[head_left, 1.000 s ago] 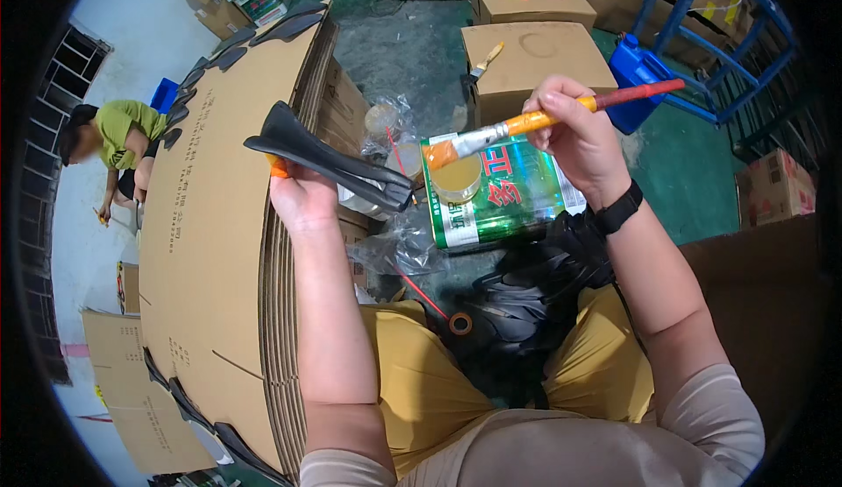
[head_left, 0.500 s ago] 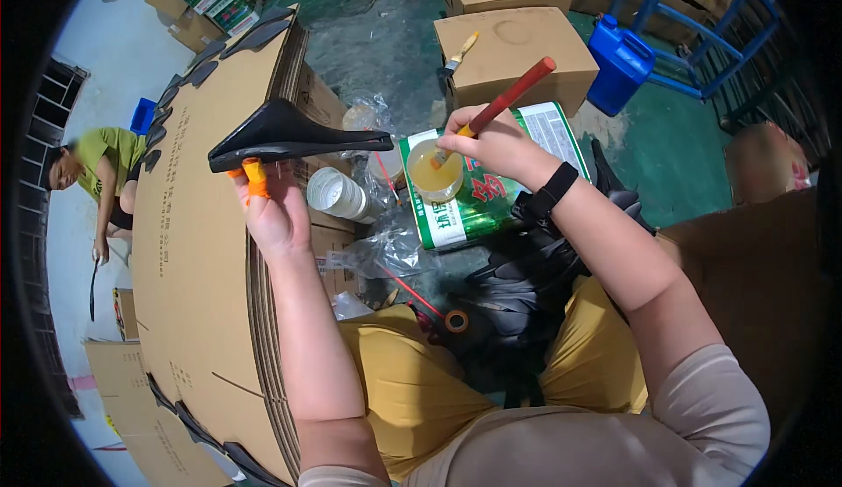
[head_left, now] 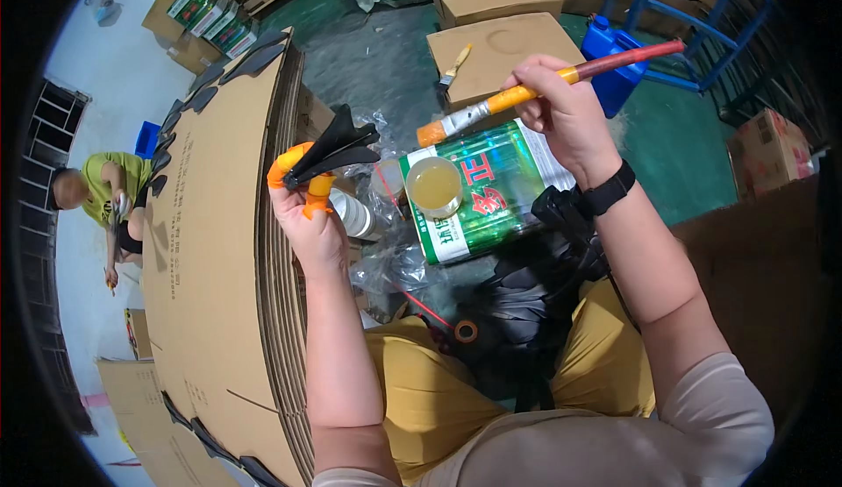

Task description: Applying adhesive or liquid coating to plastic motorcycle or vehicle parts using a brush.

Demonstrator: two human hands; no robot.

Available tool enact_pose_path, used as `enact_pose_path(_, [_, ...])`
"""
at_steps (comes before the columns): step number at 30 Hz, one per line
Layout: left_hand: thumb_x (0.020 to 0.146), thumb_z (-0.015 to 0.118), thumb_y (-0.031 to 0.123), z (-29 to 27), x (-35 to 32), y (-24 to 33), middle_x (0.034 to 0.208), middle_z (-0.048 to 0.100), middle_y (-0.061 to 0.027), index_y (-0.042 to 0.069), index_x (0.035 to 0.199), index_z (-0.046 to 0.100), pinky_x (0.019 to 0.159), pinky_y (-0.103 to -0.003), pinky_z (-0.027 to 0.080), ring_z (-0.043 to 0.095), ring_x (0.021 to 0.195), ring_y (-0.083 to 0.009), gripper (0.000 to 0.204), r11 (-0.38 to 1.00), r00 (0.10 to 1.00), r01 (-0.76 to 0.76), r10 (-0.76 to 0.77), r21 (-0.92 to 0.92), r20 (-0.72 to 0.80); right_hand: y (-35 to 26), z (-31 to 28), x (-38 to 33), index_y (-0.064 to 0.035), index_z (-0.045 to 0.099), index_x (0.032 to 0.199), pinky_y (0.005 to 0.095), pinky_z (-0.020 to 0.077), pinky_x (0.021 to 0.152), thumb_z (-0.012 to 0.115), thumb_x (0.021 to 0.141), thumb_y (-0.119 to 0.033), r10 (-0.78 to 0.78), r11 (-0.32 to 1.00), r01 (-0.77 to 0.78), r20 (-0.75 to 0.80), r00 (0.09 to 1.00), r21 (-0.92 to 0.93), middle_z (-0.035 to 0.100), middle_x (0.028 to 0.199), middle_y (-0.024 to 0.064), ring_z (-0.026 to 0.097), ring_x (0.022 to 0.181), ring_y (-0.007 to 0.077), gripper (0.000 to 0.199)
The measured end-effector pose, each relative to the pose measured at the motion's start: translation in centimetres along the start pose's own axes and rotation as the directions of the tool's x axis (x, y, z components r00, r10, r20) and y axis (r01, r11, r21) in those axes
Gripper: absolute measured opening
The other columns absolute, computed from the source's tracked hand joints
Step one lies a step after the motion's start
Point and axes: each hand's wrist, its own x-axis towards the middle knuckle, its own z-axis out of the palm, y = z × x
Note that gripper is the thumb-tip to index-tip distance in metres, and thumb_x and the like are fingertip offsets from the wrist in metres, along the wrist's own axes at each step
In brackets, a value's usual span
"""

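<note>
My left hand (head_left: 309,231), with orange wrapping on some fingers, is closed on a black bicycle saddle (head_left: 335,152), held up with its narrow end pointing right. My right hand (head_left: 563,108) grips a paintbrush (head_left: 510,99) with a red and orange handle, metal collar and orange-stained bristles. The bristles hang in the air, apart from the saddle, above a cup (head_left: 456,198) of yellowish liquid. That cup stands on a green and white tin (head_left: 517,176) lying flat between my hands.
A tall cardboard stack (head_left: 219,250) with black saddle pieces (head_left: 254,62) along its edges stands left; a co-worker (head_left: 114,180) crouches beyond. Stacked white cups (head_left: 353,217) are beside it. Ahead are a carton (head_left: 517,35) with a smaller brush (head_left: 455,64) and a blue jug (head_left: 614,92).
The paintbrush has come out of the cup, lifted up and right, its bristles now pointing left. My left hand has turned the saddle, which showed its long side before.
</note>
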Motion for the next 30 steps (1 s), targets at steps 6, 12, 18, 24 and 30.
enact_pose_path(6, [0.082,0.053,-0.009,2.3,-0.2,-0.5,0.118,0.054,-0.0106,0.005,0.120,0.048,0.086,-0.026,0.046,0.054,0.106,-0.0176,0.041,0.999,0.996,-0.037,0.034,0.030,0.083,-1.2,1.5,-1.3,-0.0028,0.061,0.078,0.0168,0.0316,0.043,0.058,0.085,-0.018,-0.093,0.993,0.089,0.059,0.994,0.077,0.057,0.064,-0.0007,0.043,0.049,0.0032,0.017])
enact_pose_path(12, [0.082,0.056,-0.007,3.0,-0.6,-0.7,0.116,0.055,-0.0107,0.006,0.120,0.048,0.086,-0.027,0.047,0.056,0.103,-0.0177,0.041,0.992,0.998,-0.020,0.013,0.124,0.062,-1.4,2.6,-2.0,-0.0035,0.061,0.073,0.0182,0.0291,0.044,0.059,0.086,-0.017,-0.121,0.991,0.126,0.081,0.989,-0.050,0.054,0.064,-0.0026,0.040,0.048,0.0028,0.019])
enact_pose_path(18, [0.083,0.056,-0.005,2.8,-0.5,-0.8,0.116,0.055,-0.0111,0.006,0.120,0.048,0.087,-0.028,0.046,0.056,0.104,-0.0185,0.039,0.994,0.996,-0.037,0.029,0.105,0.084,-1.4,1.9,-2.1,-0.0033,0.061,0.073,0.0184,0.0284,0.044,0.058,0.086,-0.016,-0.118,0.991,0.120,0.036,0.992,-0.054,0.051,0.059,-0.0035,0.039,0.047,0.0026,0.019])
enact_pose_path(24, [0.083,0.056,-0.005,2.8,-0.7,-0.8,0.117,0.055,-0.0112,0.006,0.120,0.047,0.091,-0.031,0.045,0.055,0.106,-0.0190,0.040,0.992,0.995,-0.040,0.029,0.123,0.096,-1.2,3.4,-2.3,-0.0030,0.061,0.074,0.0181,0.0282,0.043,0.057,0.086,-0.017,-0.149,0.989,0.150,0.073,0.986,-0.007,0.051,0.059,-0.0030,0.040,0.048,0.0025,0.019])
enact_pose_path(30, [0.085,0.054,-0.002,3.0,-0.7,0.0,0.116,0.055,-0.0103,0.004,0.116,0.049,0.097,-0.033,0.042,0.055,0.106,-0.0187,0.032,0.997,1.000,-0.020,0.021,-0.081,0.010,-0.3,2.3,-2.0,-0.0033,0.061,0.075,0.0179,0.0312,0.043,0.058,0.086,-0.018,-0.100,0.995,0.100,0.026,0.995,0.008,0.056,0.064,-0.0008,0.043,0.049,0.0030,0.019])
